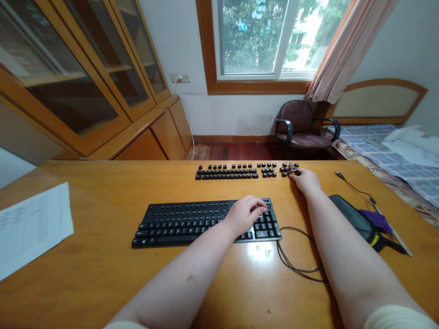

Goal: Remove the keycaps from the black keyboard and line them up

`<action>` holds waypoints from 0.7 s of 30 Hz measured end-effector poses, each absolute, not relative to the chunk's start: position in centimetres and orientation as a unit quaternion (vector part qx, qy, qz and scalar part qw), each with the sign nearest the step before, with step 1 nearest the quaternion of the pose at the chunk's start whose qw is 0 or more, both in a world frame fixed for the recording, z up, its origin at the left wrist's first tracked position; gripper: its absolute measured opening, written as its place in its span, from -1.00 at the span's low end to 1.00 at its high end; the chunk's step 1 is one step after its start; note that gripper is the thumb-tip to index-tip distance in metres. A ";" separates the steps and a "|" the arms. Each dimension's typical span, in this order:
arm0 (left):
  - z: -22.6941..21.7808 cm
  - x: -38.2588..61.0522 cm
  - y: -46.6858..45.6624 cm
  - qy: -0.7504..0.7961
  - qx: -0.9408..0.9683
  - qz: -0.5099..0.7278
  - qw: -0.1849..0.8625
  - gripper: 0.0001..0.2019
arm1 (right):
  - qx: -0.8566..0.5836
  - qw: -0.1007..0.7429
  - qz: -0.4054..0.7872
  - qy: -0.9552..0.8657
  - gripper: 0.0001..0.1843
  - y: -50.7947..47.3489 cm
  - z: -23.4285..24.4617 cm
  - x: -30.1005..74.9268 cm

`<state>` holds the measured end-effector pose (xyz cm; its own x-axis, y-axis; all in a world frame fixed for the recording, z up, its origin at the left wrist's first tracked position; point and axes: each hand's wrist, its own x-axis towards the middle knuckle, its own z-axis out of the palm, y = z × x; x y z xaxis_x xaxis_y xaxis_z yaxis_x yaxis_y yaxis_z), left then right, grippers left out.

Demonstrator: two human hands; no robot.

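A black keyboard (192, 224) lies on the desk in front of me. Its lower rows carry keycaps, while the upper rows look like bare key stems. Over its right part rests my left hand (244, 215), thumb and fingers bent toward each other at the number pad; whatever is between them is too small to make out. Beyond the keyboard, loose black keycaps (226, 174) are laid out in rows. My right hand (307, 182) reaches to the rightmost group of them, fingertips pinched around a dark keycap (297, 172).
A black cable (291, 265) loops from the keyboard under my right forearm. On the right lie a dark pouch (353, 219), a purple cloth (376, 220) and a USB plug (339, 175). Printed paper (34, 228) lies at the left. An armchair (298, 123) stands beyond the desk (103, 274).
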<state>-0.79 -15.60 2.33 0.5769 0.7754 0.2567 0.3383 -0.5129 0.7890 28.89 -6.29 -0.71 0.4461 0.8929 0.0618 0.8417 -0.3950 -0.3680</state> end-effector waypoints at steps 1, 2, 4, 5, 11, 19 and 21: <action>2.3 -0.8 -15.6 0.342 0.814 0.308 0.355 -0.79 | -0.832 0.177 0.075 -0.521 -0.57 -6.3 -0.7 28.9; 2.3 -0.8 -15.6 0.341 0.814 0.308 0.355 -0.79 | -0.832 0.178 0.076 -0.521 -0.57 -6.3 -0.8 28.9; 2.3 -0.8 -15.6 0.339 0.816 0.305 0.355 -0.80 | -0.832 0.178 0.075 -0.519 -0.57 -6.3 -0.8 28.8; 2.4 -0.8 -15.6 0.339 0.816 0.304 0.356 -0.80 | -0.833 0.177 0.075 -0.519 -0.57 -6.3 -0.8 28.8; 2.3 -0.7 -15.6 0.340 0.816 0.304 0.354 -0.78 | -0.832 0.182 0.084 -0.518 -0.58 -6.3 -0.7 28.7; 2.3 -0.8 -15.6 0.342 0.816 0.302 0.356 -0.78 | -0.816 0.240 0.073 -0.521 -0.51 -7.2 -0.6 28.4; 2.3 -0.7 -15.6 0.342 0.816 0.301 0.356 -0.78 | -0.808 0.237 0.060 -0.536 -0.53 -7.4 -0.5 28.1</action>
<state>-0.74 -15.61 2.34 0.5844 0.7727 0.2478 0.3442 -0.5126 0.7867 28.05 -7.36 -0.51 0.4190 0.8943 0.1573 0.8377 -0.3138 -0.4471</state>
